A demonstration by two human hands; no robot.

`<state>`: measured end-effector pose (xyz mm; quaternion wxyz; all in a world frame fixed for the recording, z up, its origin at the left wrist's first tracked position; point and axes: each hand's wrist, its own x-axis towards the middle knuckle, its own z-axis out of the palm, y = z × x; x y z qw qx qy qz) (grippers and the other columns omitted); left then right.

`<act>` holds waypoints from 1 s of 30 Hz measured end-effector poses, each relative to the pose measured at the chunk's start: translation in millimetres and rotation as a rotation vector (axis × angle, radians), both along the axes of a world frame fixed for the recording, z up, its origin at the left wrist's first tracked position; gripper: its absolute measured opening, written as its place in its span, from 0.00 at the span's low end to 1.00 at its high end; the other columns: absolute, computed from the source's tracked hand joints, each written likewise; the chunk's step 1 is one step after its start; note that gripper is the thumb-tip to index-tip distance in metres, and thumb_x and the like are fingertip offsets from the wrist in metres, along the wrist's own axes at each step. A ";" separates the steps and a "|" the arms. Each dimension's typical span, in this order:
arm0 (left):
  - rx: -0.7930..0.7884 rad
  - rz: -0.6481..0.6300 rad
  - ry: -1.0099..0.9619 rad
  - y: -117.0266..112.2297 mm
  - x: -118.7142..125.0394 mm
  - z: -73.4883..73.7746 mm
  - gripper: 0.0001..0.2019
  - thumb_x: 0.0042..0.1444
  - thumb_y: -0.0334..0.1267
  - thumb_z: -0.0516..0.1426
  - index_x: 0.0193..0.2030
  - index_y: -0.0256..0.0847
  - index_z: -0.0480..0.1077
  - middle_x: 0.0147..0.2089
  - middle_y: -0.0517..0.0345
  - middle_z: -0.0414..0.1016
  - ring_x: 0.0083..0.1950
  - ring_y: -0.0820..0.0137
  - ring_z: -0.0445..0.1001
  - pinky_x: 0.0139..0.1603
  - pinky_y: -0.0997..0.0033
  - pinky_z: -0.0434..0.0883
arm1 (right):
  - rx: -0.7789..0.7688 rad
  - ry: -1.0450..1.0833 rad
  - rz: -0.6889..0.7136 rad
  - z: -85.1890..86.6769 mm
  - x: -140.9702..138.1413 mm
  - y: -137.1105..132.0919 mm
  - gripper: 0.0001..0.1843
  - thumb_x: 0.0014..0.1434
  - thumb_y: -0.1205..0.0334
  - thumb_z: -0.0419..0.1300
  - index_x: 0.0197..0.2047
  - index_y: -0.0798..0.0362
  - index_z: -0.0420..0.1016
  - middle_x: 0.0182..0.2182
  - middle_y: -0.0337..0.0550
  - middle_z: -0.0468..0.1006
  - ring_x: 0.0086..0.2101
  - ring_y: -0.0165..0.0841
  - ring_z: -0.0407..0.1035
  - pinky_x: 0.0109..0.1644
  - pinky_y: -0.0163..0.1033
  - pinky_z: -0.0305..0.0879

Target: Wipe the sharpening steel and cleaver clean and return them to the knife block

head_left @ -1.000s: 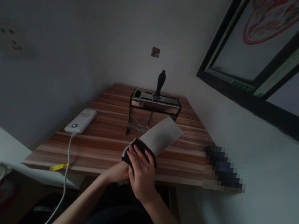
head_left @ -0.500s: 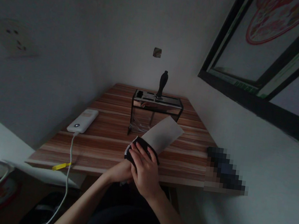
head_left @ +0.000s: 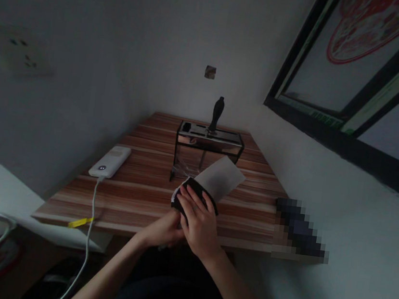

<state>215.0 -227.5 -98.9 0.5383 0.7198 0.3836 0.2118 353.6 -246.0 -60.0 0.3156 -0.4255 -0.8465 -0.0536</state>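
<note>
A cleaver with a broad grey blade [head_left: 223, 174] slants up to the right over the wooden table, its tip end in front of a knife block. My left hand [head_left: 164, 228] is closed at its near end, and the handle is mostly hidden inside the fingers. My right hand [head_left: 198, 222] presses a black cloth [head_left: 191, 187] with a white edge onto the near part of the blade, fingers laid across it. The knife block [head_left: 210, 143] has clear sides and a shiny top. A black-handled knife [head_left: 217, 113] stands in it.
A white power bank [head_left: 111, 160] lies on the left of the table [head_left: 135, 200], with a white cable [head_left: 90, 233] hanging off the front edge. A yellow tag [head_left: 79, 222] is by that edge. A blurred-out dark object [head_left: 300, 230] rests at the right edge. Walls border the table.
My right hand and the black cloth have slid a little up and right along the blade. My left hand has shifted slightly; the blade stays nearly in place.
</note>
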 end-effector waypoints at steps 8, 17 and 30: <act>0.013 -0.018 0.022 -1.7 4.0 13.6 0.08 0.53 0.39 0.53 0.36 0.37 0.64 0.15 0.69 0.61 0.14 0.80 0.58 0.15 0.82 0.56 | 0.048 0.003 -0.061 9.0 20.1 16.4 0.24 0.60 0.71 0.48 0.60 0.51 0.59 0.60 0.42 0.63 0.61 0.34 0.52 0.64 0.49 0.44; 0.009 -0.032 0.083 -2.7 1.8 15.0 0.10 0.54 0.43 0.53 0.31 0.39 0.59 0.14 0.71 0.58 0.13 0.79 0.57 0.14 0.82 0.52 | 0.121 0.034 -0.171 31.9 52.7 40.7 0.23 0.61 0.71 0.47 0.59 0.49 0.61 0.59 0.42 0.65 0.60 0.34 0.54 0.63 0.50 0.43; 0.015 -0.049 0.118 -2.1 1.0 15.3 0.10 0.54 0.43 0.53 0.31 0.40 0.59 0.13 0.71 0.58 0.14 0.79 0.57 0.15 0.83 0.54 | 0.199 0.100 -0.275 42.6 75.1 59.8 0.23 0.62 0.69 0.46 0.61 0.51 0.58 0.60 0.44 0.63 0.60 0.35 0.55 0.59 0.47 0.54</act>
